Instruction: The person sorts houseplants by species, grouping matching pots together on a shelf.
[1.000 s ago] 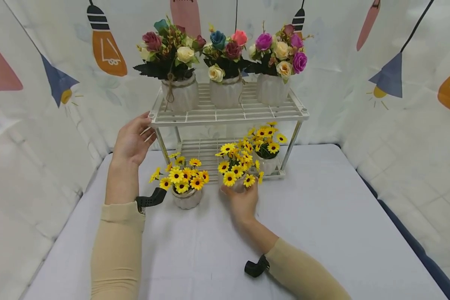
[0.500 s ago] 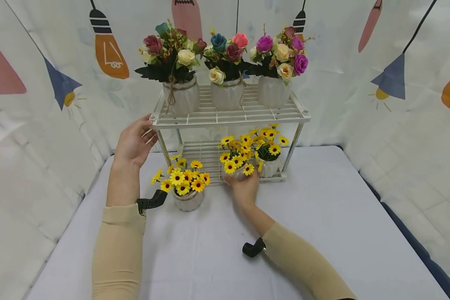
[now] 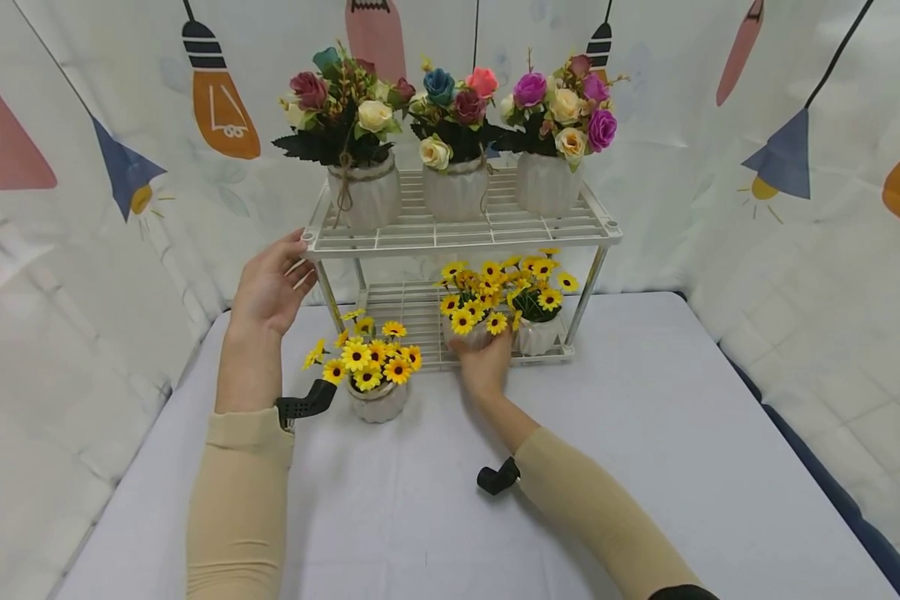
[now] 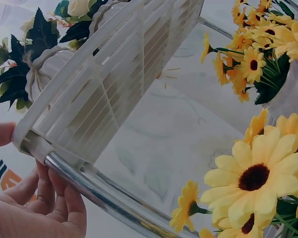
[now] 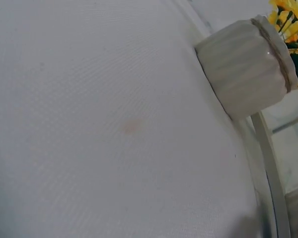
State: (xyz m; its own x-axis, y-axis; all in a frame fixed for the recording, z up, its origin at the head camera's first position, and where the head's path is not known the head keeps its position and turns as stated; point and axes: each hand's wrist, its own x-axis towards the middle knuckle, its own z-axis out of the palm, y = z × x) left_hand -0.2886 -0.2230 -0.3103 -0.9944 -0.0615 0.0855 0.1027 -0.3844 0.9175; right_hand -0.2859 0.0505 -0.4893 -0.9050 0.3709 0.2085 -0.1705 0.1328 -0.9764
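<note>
My left hand (image 3: 270,287) grips the front left corner of a white two-tier rack (image 3: 461,243). In the left wrist view, its thumb lies at the shelf corner and its curled fingers (image 4: 72,203) are beneath, by the metal post. My right hand (image 3: 486,367) holds a small pot of yellow flowers (image 3: 471,310) at the lower tier, its fingers partly hidden by the pot. To the right of it, a similar yellow flower pot (image 3: 537,336) stands on that tier. Another yellow flower pot (image 3: 377,403) is on the table, left of my right hand; its pale ribbed side fills the right wrist view's upper right.
Three rose pots stand in a row on the top tier: a left one (image 3: 363,193), a middle one (image 3: 456,193) and a right one (image 3: 546,185). A white cloth (image 3: 645,467) covers the table. A printed curtain (image 3: 667,208) closes off the back and sides.
My right hand has carried its flower pot away from me, deeper over the lower tier. My left hand keeps its hold on the rack corner.
</note>
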